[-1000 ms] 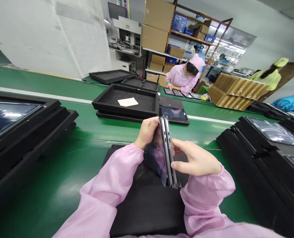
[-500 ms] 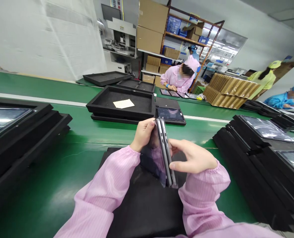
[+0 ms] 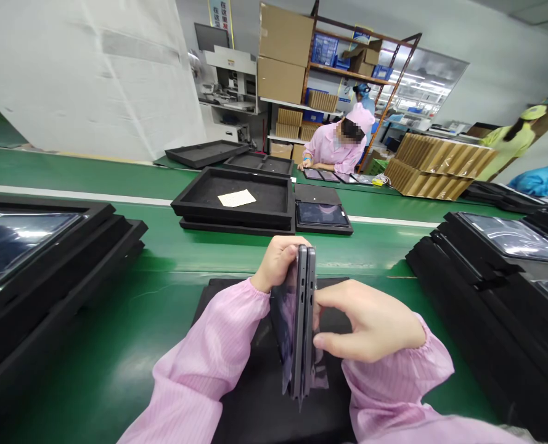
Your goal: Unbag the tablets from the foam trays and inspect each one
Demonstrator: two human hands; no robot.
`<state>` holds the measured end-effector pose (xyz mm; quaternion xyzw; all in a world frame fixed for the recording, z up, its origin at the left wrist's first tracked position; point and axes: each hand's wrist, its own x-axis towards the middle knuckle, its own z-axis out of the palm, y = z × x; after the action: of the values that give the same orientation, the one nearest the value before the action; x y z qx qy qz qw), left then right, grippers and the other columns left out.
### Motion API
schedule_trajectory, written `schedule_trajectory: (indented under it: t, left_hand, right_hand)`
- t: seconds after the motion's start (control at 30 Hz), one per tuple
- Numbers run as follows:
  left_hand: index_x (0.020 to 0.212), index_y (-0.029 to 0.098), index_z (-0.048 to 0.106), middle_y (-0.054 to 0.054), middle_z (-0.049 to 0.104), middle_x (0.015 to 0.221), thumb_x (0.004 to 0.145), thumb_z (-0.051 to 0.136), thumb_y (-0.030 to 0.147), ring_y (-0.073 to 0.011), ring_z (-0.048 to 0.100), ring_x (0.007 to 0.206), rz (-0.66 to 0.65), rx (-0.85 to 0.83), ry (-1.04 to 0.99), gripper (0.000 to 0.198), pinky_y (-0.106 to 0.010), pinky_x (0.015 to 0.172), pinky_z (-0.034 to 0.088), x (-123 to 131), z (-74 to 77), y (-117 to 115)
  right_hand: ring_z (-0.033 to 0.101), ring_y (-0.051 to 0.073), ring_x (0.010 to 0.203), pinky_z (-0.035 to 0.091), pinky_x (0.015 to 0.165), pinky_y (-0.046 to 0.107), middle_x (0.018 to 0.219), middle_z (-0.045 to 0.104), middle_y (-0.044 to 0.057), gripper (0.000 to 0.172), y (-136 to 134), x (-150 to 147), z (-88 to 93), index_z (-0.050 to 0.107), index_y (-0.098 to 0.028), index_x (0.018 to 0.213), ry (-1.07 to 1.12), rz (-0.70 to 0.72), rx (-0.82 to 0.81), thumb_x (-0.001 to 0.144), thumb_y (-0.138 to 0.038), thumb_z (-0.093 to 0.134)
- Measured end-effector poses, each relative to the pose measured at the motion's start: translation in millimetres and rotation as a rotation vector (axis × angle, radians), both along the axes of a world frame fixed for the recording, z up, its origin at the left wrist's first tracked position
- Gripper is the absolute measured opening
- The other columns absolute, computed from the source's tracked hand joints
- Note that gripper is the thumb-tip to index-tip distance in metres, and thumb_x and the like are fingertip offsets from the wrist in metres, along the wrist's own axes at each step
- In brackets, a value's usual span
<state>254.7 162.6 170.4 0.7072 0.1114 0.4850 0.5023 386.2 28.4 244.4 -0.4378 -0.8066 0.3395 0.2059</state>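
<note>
Two dark tablets (image 3: 302, 327), pressed together face to face, stand on edge with their port sides turned towards me. Clear film hangs loose at their lower corners. My left hand (image 3: 280, 262) is closed around their far upper end, thumb on top. Against the right-hand tablet, my right hand (image 3: 366, 320) is bent with its thumb and fingers at the edge; the fingertips are partly hidden. Below both hands lies a black foam pad (image 3: 255, 394) on the green bench.
Stacked black foam trays (image 3: 185, 206) stand ahead, the top one holding a yellowish paper slip (image 3: 237, 198). Beside them a tablet (image 3: 322, 214) lies in a tray. More tray stacks with film-covered tablets (image 3: 514, 234) flank me. A co-worker in pink (image 3: 338, 145) sits across the bench.
The two tablets have turned more upright and come lower in view, nearer to me. Both hands have moved along with them, still on the tablets.
</note>
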Motion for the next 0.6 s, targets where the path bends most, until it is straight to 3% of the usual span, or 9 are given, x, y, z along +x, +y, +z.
schedule_trajectory:
  t: [0.23, 0.4, 0.6]
  left_hand:
    - [0.064, 0.018, 0.067, -0.001, 0.054, 0.051, 0.077, 0.037, 0.089, -0.0163, 0.049, 0.05, 0.11, -0.04, -0.041, 0.078, -0.031, 0.051, 0.04, 0, 1.3, 7]
    - [0.058, 0.02, 0.055, 0.001, 0.051, 0.051, 0.075, 0.039, 0.09, -0.0133, 0.041, 0.046, 0.241, -0.075, -0.042, 0.074, -0.03, 0.047, 0.031, 1, -1.2, 13]
    - [0.055, 0.022, 0.045, 0.002, 0.046, 0.05, 0.077, 0.041, 0.088, -0.0136, 0.039, 0.049, 0.307, -0.102, -0.032, 0.069, -0.03, 0.048, 0.028, 2, -3.8, 15]
  right_hand:
    - [0.064, 0.016, 0.07, 0.051, 0.069, 0.027, 0.079, 0.068, 0.002, 0.007, 6, -2, -0.5, 0.053, -0.022, 0.08, 0.038, -0.111, -0.022, 0.085, -0.023, 0.058]
    - [0.063, 0.016, 0.068, 0.052, 0.067, 0.028, 0.076, 0.066, 0.0, 0.017, 9, -1, -2.1, 0.048, -0.023, 0.08, 0.055, -0.189, -0.023, 0.087, -0.03, 0.062]
    - [0.064, 0.018, 0.069, 0.053, 0.066, 0.03, 0.08, 0.065, 0.001, 0.03, 12, 0, -3.1, 0.045, -0.023, 0.082, 0.032, -0.227, -0.032, 0.083, -0.043, 0.068]
